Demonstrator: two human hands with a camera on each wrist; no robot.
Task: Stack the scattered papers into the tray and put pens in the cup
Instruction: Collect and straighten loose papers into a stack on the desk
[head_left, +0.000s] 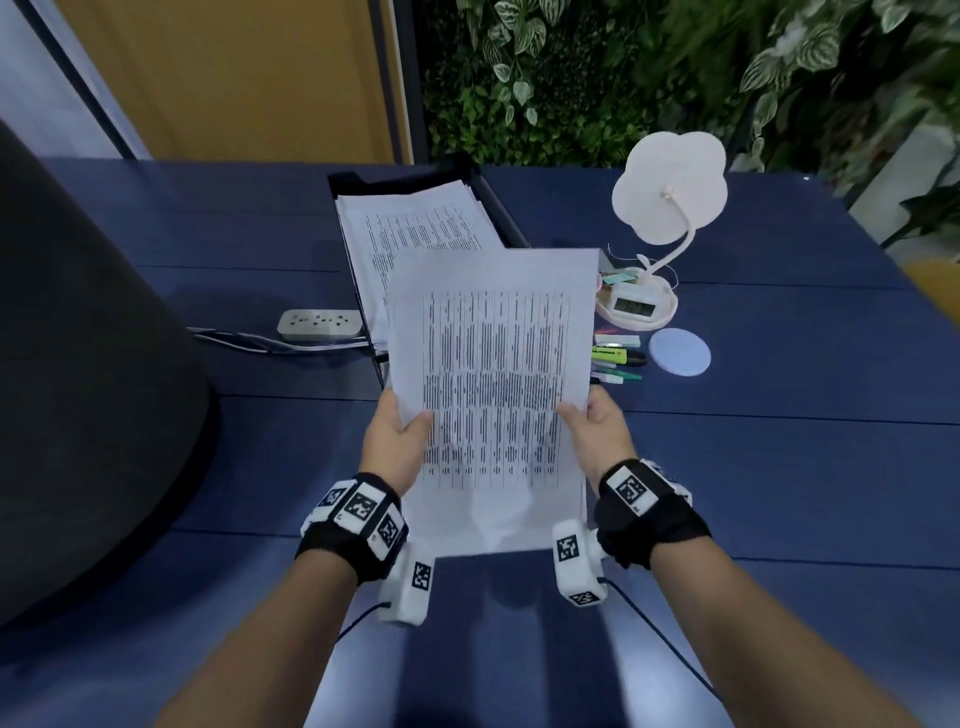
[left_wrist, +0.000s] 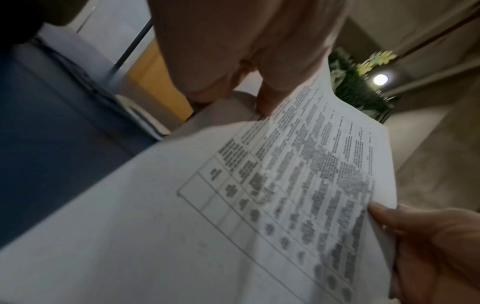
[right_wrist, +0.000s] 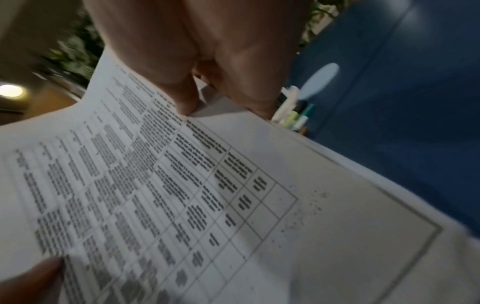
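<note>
I hold a bundle of printed papers (head_left: 493, 364) above the blue table, tilted up toward me. My left hand (head_left: 397, 436) pinches its left edge and my right hand (head_left: 592, 428) pinches its right edge, thumbs on top. Both wrist views show the printed sheet close up (left_wrist: 259, 205) (right_wrist: 182, 195) with the thumbs pressed on it. Behind the bundle, a black tray (head_left: 493, 208) holds a stack of papers (head_left: 415, 234). Several pens and highlighters (head_left: 618, 364) lie to the right, partly hidden by the bundle. I cannot make out a cup.
A white flower-shaped desk lamp (head_left: 670, 187) with a clock base (head_left: 634, 306) stands at the back right. A round pale coaster (head_left: 679, 351) lies beside the pens. A power strip (head_left: 319, 325) with cables sits left of the tray. A dark chair back (head_left: 88, 364) fills the left.
</note>
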